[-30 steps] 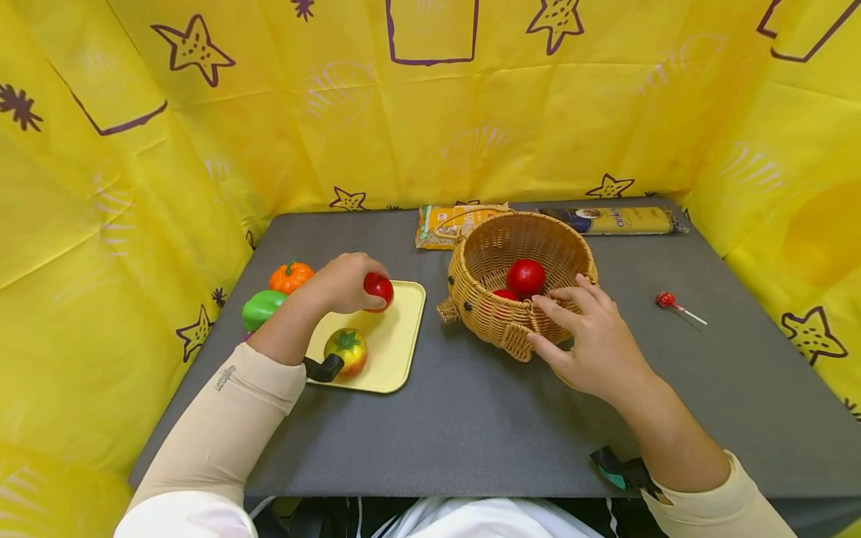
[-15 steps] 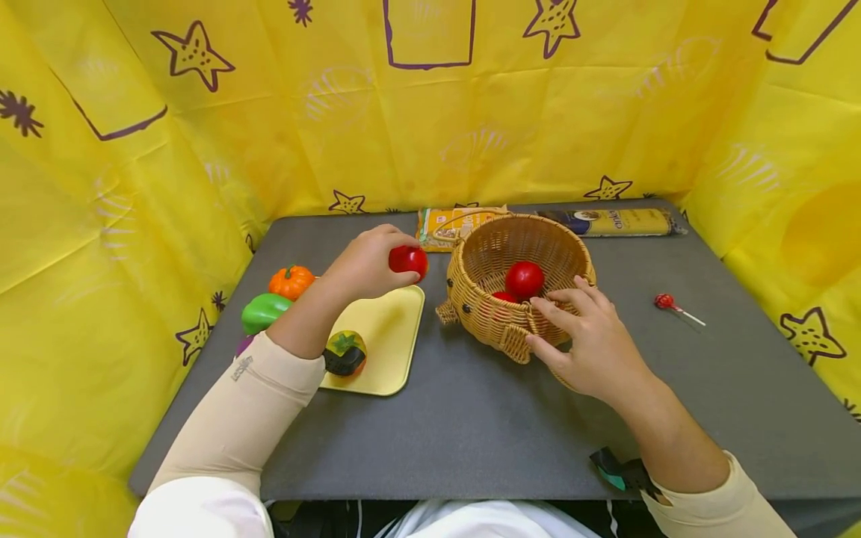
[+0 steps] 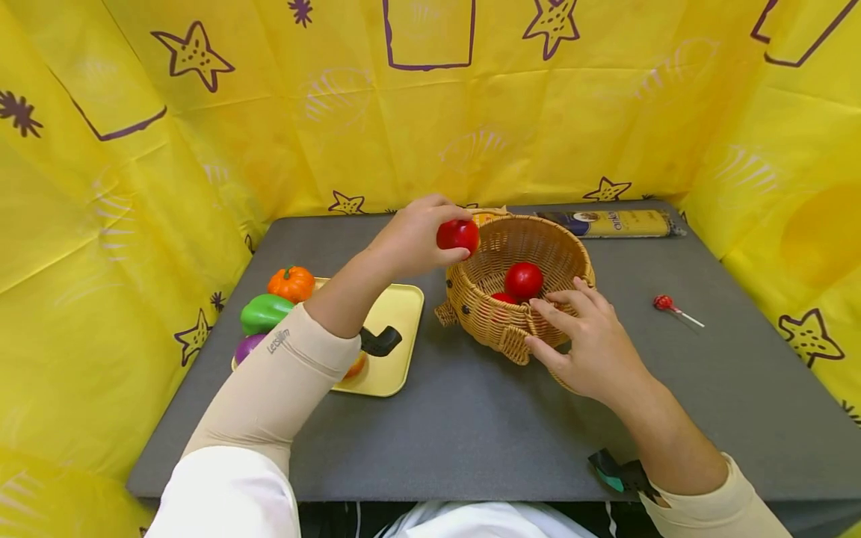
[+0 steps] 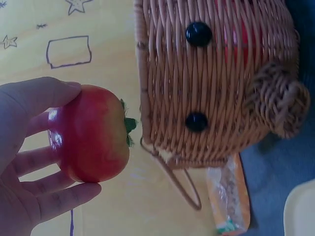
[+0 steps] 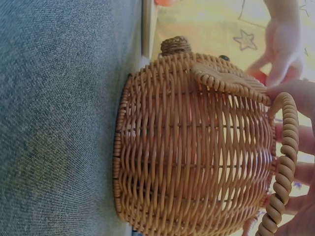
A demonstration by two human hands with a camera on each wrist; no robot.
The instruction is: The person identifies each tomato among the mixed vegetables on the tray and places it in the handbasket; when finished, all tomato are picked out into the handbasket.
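Note:
My left hand (image 3: 418, 237) grips a red toy tomato (image 4: 93, 133) with a green leafy top, thumb on one side and fingers round the other. It holds the tomato in the air at the left rim of the wicker basket (image 3: 486, 320). The basket has an animal face with black eyes and a snout. Two red round things lie inside; the nearer red ball (image 3: 524, 281) shows best. My right hand (image 3: 592, 344) holds the basket's near right rim, fingers over the edge and thumb outside, beside the twisted handle (image 5: 284, 162).
Left of the basket, a yellow tray (image 3: 397, 336) carries another tomato (image 3: 356, 366), partly behind the left arm. An orange pumpkin (image 3: 291, 283), green pepper (image 3: 264, 314) and purple vegetable (image 3: 248, 347) sit at its left. A lollipop (image 3: 664, 302) lies right; a long packet (image 3: 619, 222) lies behind.
My left hand has carried the tomato up from over the tray, rightward to the basket's rim. The right hand and the basket have stayed put.

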